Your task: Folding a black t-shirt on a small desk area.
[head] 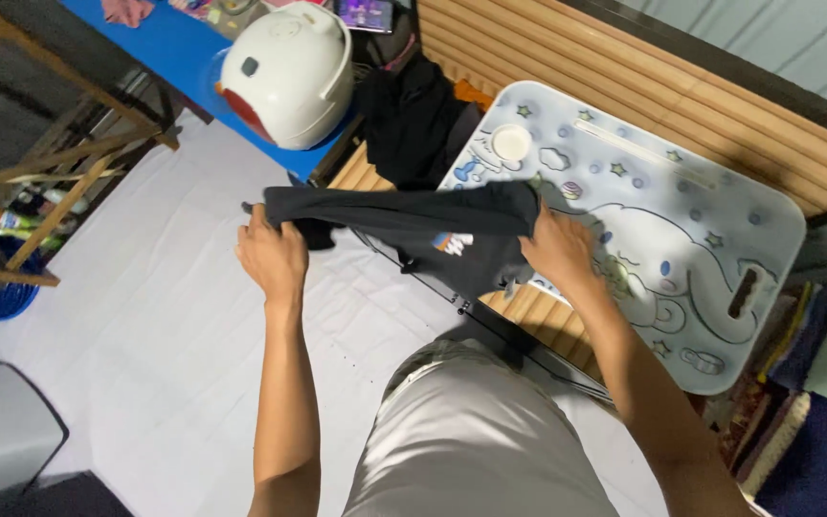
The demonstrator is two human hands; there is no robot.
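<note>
Dark garment [423, 225] stretched over white sheet [165, 316] (lap desk [701, 220] beside).

White floor sheet [145, 316] (wooden slats [624, 67] beyond)

Head-worn view, steeply downward, close

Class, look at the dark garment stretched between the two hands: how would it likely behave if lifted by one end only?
The garment sags between the left hand and right hand, so it is probably floppy and would hang limp. It bunches thinly at each grip, suggesting lightness. As cloth, it seems unlikely to slip.
</note>
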